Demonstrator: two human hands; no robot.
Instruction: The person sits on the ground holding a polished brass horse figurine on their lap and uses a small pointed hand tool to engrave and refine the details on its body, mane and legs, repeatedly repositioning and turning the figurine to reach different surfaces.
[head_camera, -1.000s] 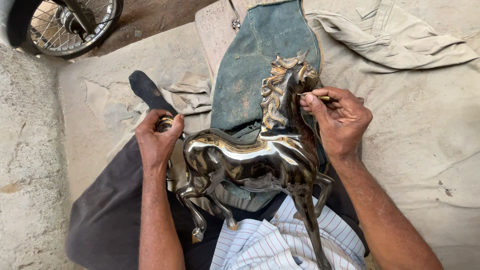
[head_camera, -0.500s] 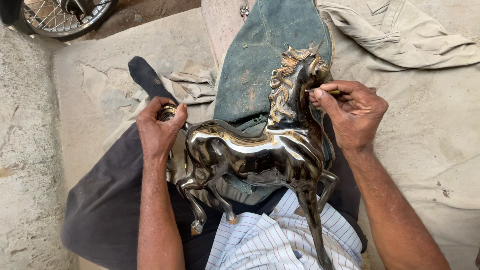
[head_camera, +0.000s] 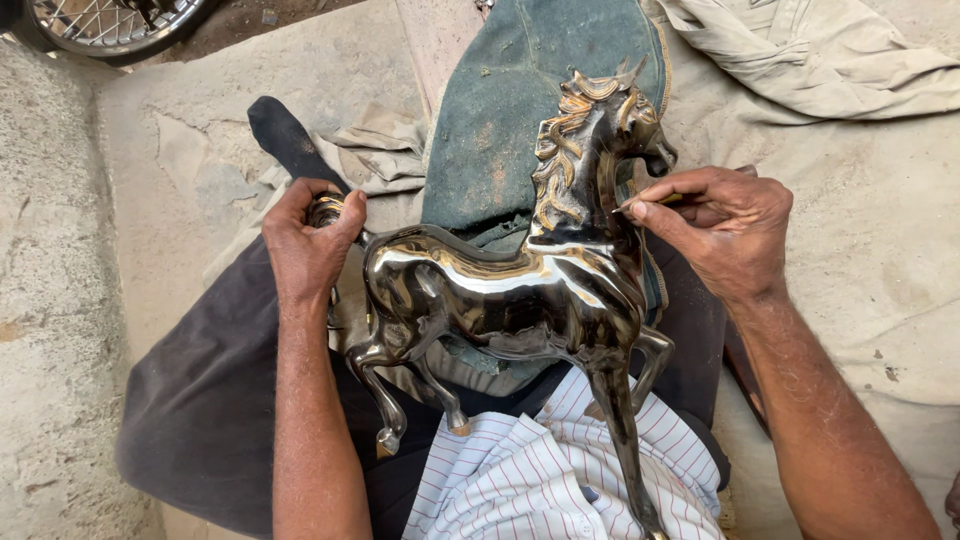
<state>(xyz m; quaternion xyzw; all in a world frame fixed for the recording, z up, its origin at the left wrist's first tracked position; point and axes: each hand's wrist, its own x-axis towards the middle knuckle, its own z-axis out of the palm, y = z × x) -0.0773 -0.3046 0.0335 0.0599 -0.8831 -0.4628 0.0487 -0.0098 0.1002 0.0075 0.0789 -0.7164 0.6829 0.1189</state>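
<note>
Your left hand (head_camera: 308, 240) is closed around the tail end of the polished brass horse statue (head_camera: 520, 290), which lies across your lap at centre. At three o'clock of its neck, your right hand (head_camera: 715, 230) pinches a thin tool (head_camera: 650, 202) against it. A teal cloth (head_camera: 520, 120) lies at twelve o'clock.

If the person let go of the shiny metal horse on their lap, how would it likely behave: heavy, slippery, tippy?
The metal horse looks cast and rigid, so probably heavy for its size. Its mirror polish suggests a slippery grip; the left hand clasps the tail end. Thin legs over soft lap cloth would likely let it tip.
</note>
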